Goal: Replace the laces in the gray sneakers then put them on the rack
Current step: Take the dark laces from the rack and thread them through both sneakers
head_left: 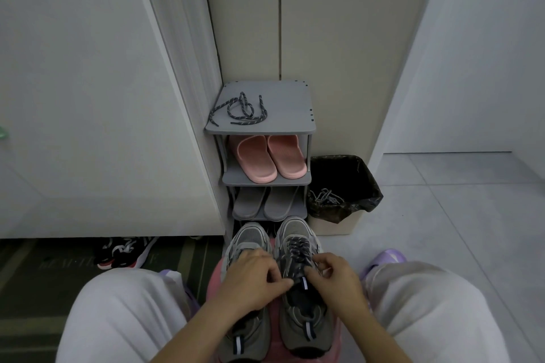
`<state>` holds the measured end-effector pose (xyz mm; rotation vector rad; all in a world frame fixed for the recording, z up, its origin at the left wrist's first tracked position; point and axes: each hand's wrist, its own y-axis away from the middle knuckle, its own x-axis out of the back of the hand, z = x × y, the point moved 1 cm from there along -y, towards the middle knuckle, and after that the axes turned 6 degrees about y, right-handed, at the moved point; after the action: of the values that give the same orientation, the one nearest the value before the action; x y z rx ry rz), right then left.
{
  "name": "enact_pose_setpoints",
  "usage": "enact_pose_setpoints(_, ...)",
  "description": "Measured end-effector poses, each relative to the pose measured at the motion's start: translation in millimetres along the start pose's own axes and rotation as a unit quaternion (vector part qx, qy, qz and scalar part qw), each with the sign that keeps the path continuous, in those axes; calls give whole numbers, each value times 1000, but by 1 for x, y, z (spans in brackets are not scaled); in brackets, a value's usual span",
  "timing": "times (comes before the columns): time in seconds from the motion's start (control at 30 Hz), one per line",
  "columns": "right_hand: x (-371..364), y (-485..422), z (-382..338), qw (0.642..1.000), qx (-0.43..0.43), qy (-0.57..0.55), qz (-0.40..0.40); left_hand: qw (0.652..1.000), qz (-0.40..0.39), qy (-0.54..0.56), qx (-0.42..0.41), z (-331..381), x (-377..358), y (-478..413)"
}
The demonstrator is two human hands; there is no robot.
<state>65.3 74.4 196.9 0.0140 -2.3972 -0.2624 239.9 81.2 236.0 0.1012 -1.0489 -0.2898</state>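
Two gray sneakers stand side by side on a pink stool [274, 345] between my knees, toes toward the rack. The right sneaker [303, 312] carries a dark speckled lace through its eyelets. My left hand [253, 277] and my right hand [336, 274] meet over its tongue, each pinching the lace near the top eyelets. The left sneaker [247, 242] is partly under my left hand; I see no lace in it. A second dark speckled lace [239, 110] lies loose on the top shelf of the gray rack [283, 103].
Pink slippers [271, 159] fill the rack's second shelf, gray slippers [265, 203] the third. A bin with a black bag [342, 186] right of the rack holds pale gray laces [326, 197]. Black-and-red shoes [124, 253] lie on the floor left. White cabinet left, tiled floor right.
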Motion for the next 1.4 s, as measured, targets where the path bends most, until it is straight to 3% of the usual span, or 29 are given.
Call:
enact_pose_setpoints(0.17,9,-17,-10,1000,-3,11,-10,995,80,57,22,14,-4,-11)
enact_pose_setpoints(0.33,11,-26,-14,993,13,83,-88,995,48,67,58,19,-13,-22)
enact_pose_setpoints(0.67,9,-24,-3,998,-21,-16,-60,991,26,105,78,13,-14,-25)
enact_pose_setpoints(1.03,14,-25,-4,998,-7,-23,-59,987,51,132,70,4,-11,-22)
enact_pose_setpoints(1.23,11,-21,-6,997,-2,-18,-68,998,-26,44,47,12,-14,-27)
enact_pose_setpoints(1.4,10,-24,-3,998,-10,-25,-55,994,-43,71,69,11,-11,-31)
